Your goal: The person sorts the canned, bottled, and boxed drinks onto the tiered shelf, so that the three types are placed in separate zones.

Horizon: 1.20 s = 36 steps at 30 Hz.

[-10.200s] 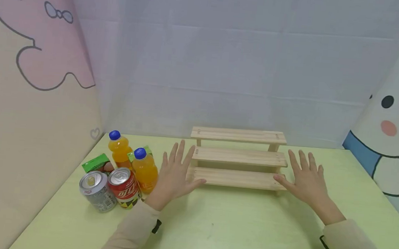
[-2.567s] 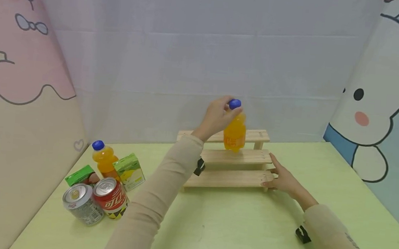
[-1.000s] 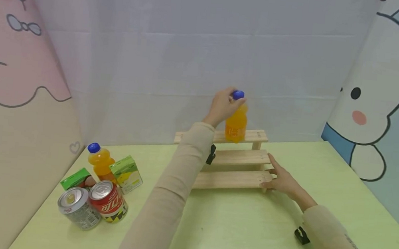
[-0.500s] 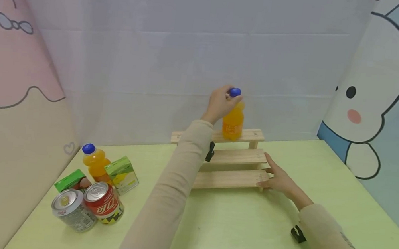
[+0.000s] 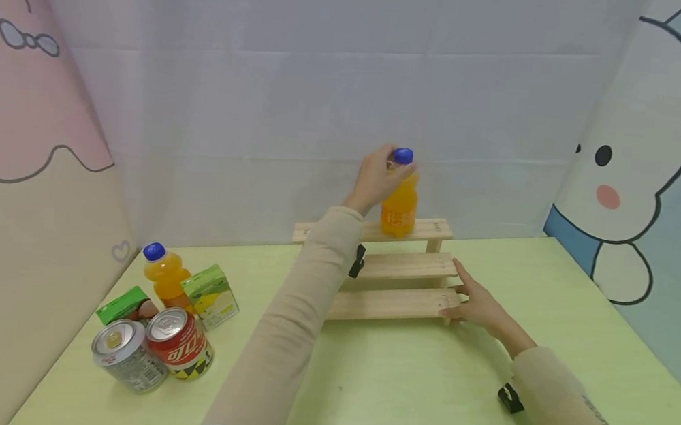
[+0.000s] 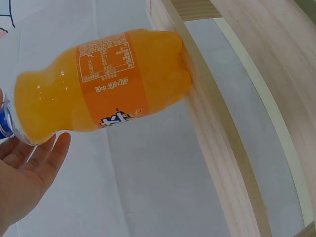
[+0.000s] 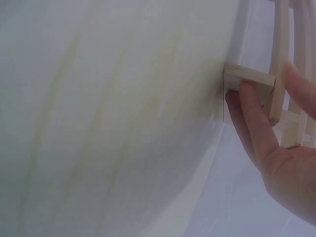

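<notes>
Orange bottle [image 5: 399, 208] now set down on the rack's [image 5: 431, 228] top step at the table's far edge, cap still pinched by left hand [image 5: 374, 178]; right hand [image 5: 476, 304], fingers flat, braces the rack's end.

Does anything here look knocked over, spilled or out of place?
Two things lie tipped: the silver can and the red can rest on their sides at the table's left front. No spill shows. The orange bottle stands upright on the wooden rack's top step.

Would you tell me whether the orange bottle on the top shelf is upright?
Upright: the orange bottle stands on the top shelf, blue cap up, left hand gripping its neck.
</notes>
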Motion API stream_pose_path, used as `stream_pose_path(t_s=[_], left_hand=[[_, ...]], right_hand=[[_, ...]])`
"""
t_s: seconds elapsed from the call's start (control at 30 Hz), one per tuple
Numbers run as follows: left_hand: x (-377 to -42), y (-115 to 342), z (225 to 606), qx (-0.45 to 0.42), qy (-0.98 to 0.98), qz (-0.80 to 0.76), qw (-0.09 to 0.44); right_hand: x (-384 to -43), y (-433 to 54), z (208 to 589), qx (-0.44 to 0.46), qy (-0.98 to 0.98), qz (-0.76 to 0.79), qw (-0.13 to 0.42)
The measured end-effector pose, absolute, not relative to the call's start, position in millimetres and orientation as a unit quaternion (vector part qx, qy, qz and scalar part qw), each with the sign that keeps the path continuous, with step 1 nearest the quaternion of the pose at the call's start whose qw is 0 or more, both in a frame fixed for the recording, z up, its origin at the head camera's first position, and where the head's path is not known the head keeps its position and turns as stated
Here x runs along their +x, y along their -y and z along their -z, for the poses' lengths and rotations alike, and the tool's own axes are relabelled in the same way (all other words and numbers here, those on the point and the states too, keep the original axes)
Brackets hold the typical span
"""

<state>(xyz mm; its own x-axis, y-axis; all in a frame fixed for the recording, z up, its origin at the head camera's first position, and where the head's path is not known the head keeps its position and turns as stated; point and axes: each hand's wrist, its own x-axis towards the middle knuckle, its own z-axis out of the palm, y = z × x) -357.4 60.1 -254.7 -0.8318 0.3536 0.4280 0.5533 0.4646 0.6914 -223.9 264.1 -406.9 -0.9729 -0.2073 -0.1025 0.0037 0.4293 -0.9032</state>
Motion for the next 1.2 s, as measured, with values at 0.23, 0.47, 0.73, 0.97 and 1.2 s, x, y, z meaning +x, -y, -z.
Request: stream_pose_path(t_s=[0.23,0.47,0.73,0.97,1.2], left_hand=[[-352,-53,264,-0.243,0.856,0.45,0.074],[-344,-44,272,-0.245,0.846,0.467,0.072],[-337,-35,282,-0.255,0.835,0.479,0.084],[-331,-28,288,-0.264,0.825,0.491,0.095],[-322,-20,293,-0.283,0.816,0.492,0.111]], right_hand=[[-223,-264,406,-0.061,-0.84,0.53,0.101],[-224,-264,405,-0.062,-0.841,0.528,0.101],[-224,-266,407,-0.066,-0.842,0.525,0.099],[-224,-267,407,-0.072,-0.839,0.53,0.098],[-223,-266,407,-0.071,-0.839,0.53,0.1]])
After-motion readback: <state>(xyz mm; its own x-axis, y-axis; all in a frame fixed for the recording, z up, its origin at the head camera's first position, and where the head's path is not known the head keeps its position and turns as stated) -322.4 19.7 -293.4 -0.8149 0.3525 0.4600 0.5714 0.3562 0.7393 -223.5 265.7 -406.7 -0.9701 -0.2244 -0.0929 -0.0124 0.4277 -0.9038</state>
